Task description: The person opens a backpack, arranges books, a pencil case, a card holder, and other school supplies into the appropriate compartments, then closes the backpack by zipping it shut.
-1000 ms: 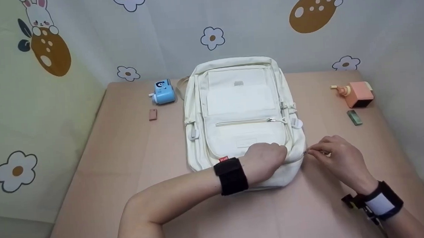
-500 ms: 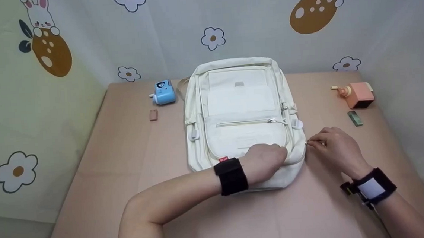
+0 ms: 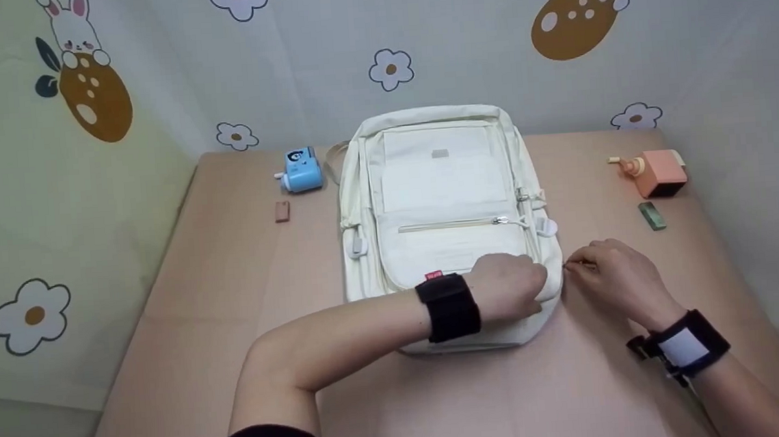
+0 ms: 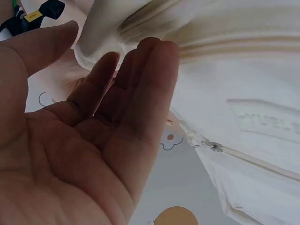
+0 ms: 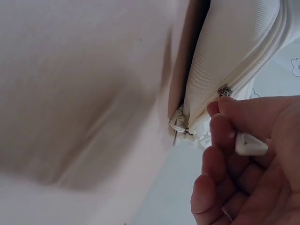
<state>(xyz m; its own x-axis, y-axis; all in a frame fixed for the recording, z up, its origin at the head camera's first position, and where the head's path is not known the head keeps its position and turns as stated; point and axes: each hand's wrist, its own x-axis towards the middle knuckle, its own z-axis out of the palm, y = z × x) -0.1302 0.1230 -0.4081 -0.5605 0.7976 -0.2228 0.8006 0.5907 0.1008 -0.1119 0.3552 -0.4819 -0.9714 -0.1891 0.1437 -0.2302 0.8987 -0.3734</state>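
A cream backpack point(image 3: 445, 180) lies front up on the table. My right hand point(image 3: 620, 278) is at its right side and pinches a zipper pull point(image 5: 251, 144) between thumb and forefinger; the pull's white end sticks out below them. Just above the fingertips in the right wrist view shows the metal slider point(image 5: 224, 90) on the side zipper. Over the lower right of the bag's front is my left hand point(image 3: 507, 285). Its fingers are loosely bent, with nothing in the palm in the left wrist view, and the fingertips overlap the bag's fabric.
Left of the bag stand a blue crank pencil sharpener point(image 3: 302, 170) and a reddish-brown block point(image 3: 282, 211). On the right are an orange crank sharpener point(image 3: 659, 173) and a green block point(image 3: 652, 216). A printed curtain point(image 3: 323, 58) hangs behind the table point(image 3: 222, 278).
My right hand has moved a little up along the bag's side, still pinching the zipper pull. The left hand has shifted right and slightly up over the bag's front.
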